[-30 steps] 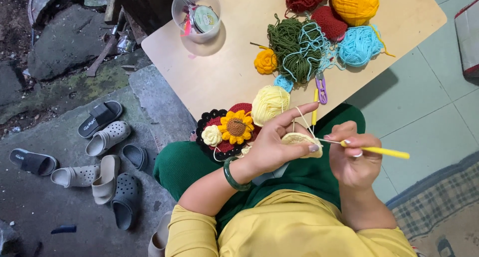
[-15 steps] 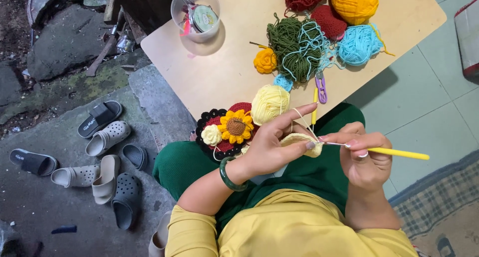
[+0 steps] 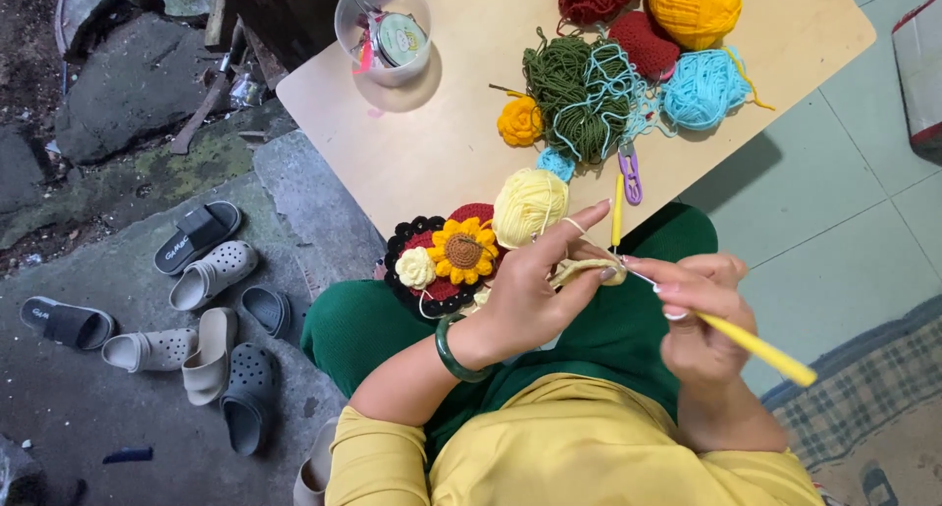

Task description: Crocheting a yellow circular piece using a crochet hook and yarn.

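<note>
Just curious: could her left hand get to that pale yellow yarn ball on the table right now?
Probably yes: the pale yellow yarn ball lies just beyond the left hand, nothing between. But that hand is pinching the small crochet piece.

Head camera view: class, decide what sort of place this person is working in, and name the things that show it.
Probably a home doorway or porch used for crochet: a light wooden table with coloured yarn balls, worn plastic sandals on rough concrete, and pale green floor tiles.
</note>
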